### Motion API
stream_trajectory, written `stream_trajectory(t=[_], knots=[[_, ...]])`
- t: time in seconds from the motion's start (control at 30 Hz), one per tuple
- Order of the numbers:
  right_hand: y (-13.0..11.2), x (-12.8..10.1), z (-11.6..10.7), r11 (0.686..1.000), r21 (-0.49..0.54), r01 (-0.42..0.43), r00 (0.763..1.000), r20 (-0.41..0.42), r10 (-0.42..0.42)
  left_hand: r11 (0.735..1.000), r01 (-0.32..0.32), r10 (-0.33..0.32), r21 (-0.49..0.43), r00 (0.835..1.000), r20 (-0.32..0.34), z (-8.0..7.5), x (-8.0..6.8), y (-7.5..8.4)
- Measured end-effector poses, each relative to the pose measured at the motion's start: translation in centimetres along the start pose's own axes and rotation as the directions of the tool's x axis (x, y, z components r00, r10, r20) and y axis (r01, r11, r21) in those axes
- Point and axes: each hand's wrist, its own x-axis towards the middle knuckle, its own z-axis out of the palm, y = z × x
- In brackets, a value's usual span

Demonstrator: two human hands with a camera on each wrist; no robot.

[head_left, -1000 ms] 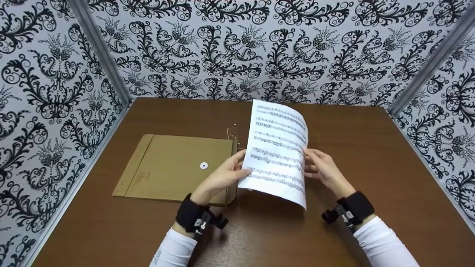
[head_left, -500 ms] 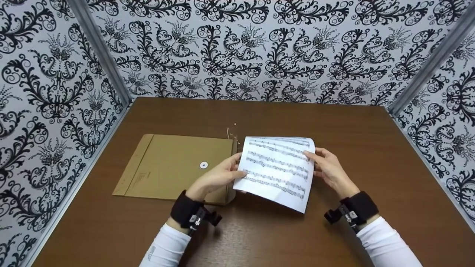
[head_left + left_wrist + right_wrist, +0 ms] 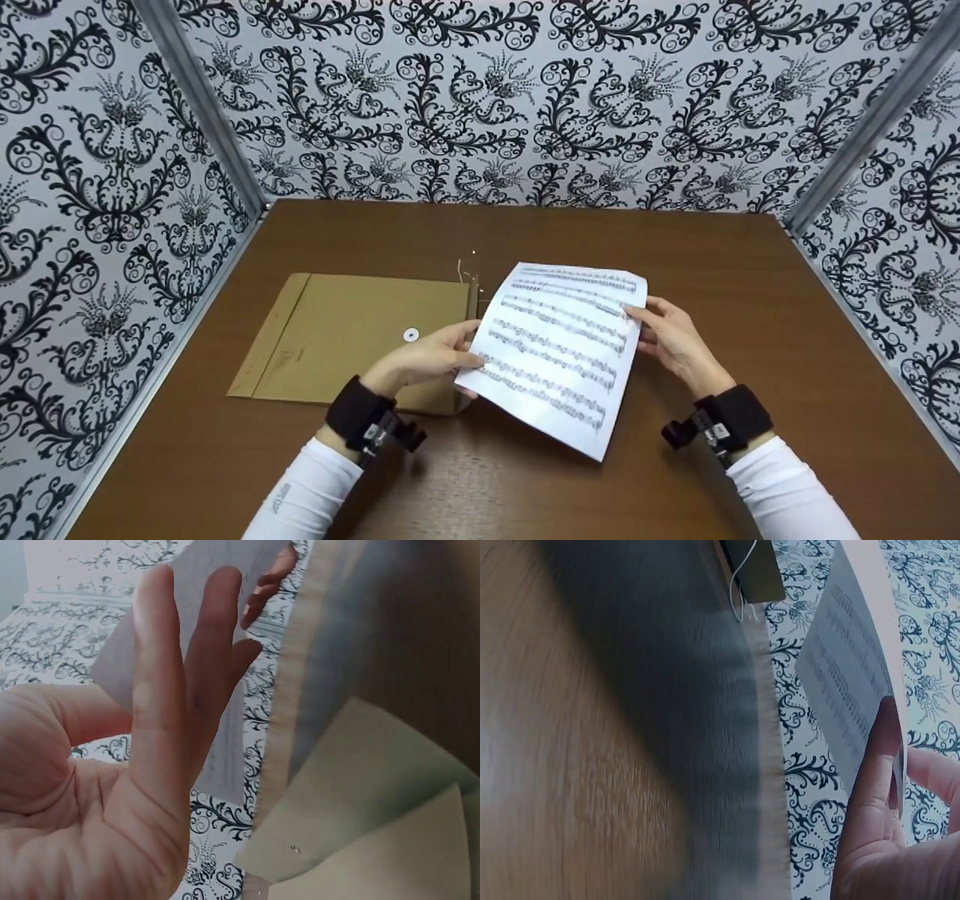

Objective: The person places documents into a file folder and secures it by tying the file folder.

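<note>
A white sheet of printed music point(image 3: 559, 345) is held over the brown table point(image 3: 750, 300), tilted with its near corner low. My left hand point(image 3: 427, 360) grips its left edge, thumb on top and fingers beneath. My right hand point(image 3: 675, 341) pinches the right edge. In the left wrist view the fingers point(image 3: 187, 675) lie straight against the sheet point(image 3: 225, 742). In the right wrist view the thumb point(image 3: 877, 765) presses on the sheet point(image 3: 855, 690). A brown envelope point(image 3: 360, 337) with a white button point(image 3: 411, 335) lies flat under my left hand.
Patterned black-and-white walls point(image 3: 480, 97) close the table in at the back and on both sides. The envelope's loose string point(image 3: 469, 270) trails off its far right corner, also visible in the right wrist view as the string point(image 3: 739, 592).
The sheet stood nearly upright a second ago; it has come down to a flatter tilt and now reaches nearer to me. Both hands keep their hold.
</note>
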Motion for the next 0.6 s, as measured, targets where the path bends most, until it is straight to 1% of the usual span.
stream_trajectory(t=[0.13, 0.33, 0.6], knots=[[-0.2, 0.1, -0.6, 1.0, -0.007, -0.009, 1.0, -0.014, 0.009, 0.999, 0.04, -0.041, 0.033, 0.999, 0.013, -0.4, -0.3, 0.0], [-0.3, 0.3, -1.0, 1.0, -0.009, -0.01, 1.0, -0.027, 0.01, 0.997, 0.07, -0.072, 0.046, 0.997, 0.041, -1.1, -0.8, 0.0], [-0.1, 0.6, -1.5, 1.0, 0.009, -0.005, 1.0, 0.011, 0.005, 0.993, 0.092, -0.098, 0.072, 0.992, 0.079, -1.8, -1.0, 0.3]])
